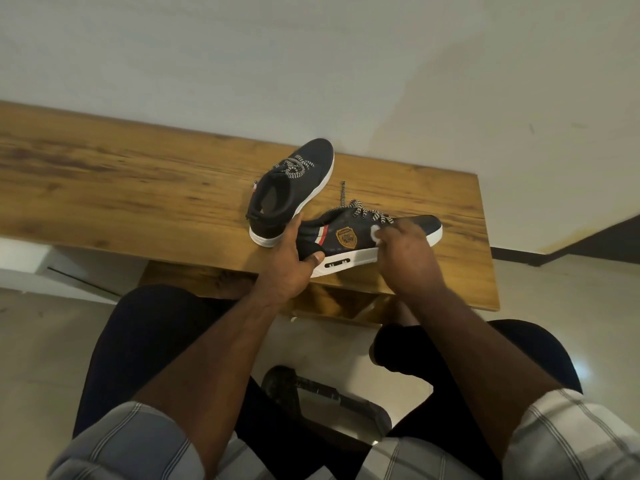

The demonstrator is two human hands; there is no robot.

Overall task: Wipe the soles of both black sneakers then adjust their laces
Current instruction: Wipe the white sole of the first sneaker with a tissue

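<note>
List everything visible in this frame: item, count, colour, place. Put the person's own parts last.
Near sneaker: 1, black with white sole and gold badge, at table's near edge, held.
Far sneaker: 1, black with white sole, upright on table behind it.
White wipe: 1, against near sneaker's side, under right fingers.
Table: 1, brown wood, by white wall.
Stool: 1, dark, partly seen between the legs.
Left hand: grip around near sneaker's heel.
Right hand: presses wipe on sneaker.
Sleeves: 2, striped grey-white.

A wooden table (138,174) runs across the frame's middle against a white wall (311,46). Pale floor (31,341) fills the lower left, with a dark chair base (311,393) at lower centre.
</note>
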